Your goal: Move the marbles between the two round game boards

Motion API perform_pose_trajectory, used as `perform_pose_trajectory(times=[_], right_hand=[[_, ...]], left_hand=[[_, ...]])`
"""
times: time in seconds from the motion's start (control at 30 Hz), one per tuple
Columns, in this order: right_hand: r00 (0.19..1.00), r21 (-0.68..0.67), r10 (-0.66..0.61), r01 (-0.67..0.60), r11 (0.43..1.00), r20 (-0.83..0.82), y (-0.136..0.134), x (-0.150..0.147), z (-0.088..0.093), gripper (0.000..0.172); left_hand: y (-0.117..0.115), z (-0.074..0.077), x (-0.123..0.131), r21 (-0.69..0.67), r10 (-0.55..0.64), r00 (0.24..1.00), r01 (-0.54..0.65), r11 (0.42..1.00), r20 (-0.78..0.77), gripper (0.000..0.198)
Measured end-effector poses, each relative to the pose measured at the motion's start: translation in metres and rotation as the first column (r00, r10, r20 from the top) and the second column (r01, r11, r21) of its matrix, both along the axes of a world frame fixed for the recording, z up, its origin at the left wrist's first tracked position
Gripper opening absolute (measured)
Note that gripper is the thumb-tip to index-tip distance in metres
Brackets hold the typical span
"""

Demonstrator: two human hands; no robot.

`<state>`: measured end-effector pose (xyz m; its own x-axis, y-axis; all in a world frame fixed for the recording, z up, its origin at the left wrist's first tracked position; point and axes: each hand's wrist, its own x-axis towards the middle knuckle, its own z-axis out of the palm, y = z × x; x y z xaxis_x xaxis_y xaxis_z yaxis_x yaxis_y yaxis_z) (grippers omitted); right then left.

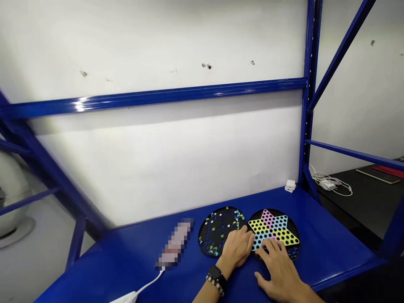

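Observation:
A round black tray (213, 235) on the blue table holds several small coloured marbles and white pieces. Beside it on the right is a Chinese checkers board (285, 236), a pink, yellow and light-blue star with black holes, lying over a second round black base (296, 219). My left hand (238, 245), with a watch and a bead bracelet at the wrist, bends over the tray's right edge beside the star. Its fingers are curled together; what they hold, if anything, is hidden. My right hand (279, 267) has its fingertips at the star's near edge, thumb held apart.
A blurred-out phone-like item (176, 244) lies left of the tray with a white cable (150, 281) attached. A white charger plug (290, 185) stands at the back right. Blue metal rails (189, 93) and posts frame the table against a white wall.

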<state>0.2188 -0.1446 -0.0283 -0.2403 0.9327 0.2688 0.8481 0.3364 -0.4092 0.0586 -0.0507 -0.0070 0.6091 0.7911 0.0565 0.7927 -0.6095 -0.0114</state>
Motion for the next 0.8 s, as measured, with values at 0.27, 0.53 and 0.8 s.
perform_pose_trajectory(times=[0.27, 0.53, 0.8], right_hand=[[1.0, -0.011, 0.0, 0.0, 1.0, 0.0, 0.0, -0.001, 0.002, 0.034], [0.999, -0.025, 0.01, -0.011, 1.0, -0.041, 0.0, 0.0, 0.005, 0.034], [0.997, -0.004, -0.005, 0.004, 1.0, -0.071, -0.004, -0.001, 0.009, 0.031]], left_hand=[[0.005, -0.009, 0.003, 0.002, 0.213, 0.968, -0.215, 0.977, 0.135, 0.046], [0.015, 0.005, -0.023, -0.017, 0.375, 0.898, -0.381, 0.924, 0.23, 0.054], [0.008, 0.007, -0.038, 0.039, 0.387, 0.902, -0.401, 0.915, 0.193, 0.037]])
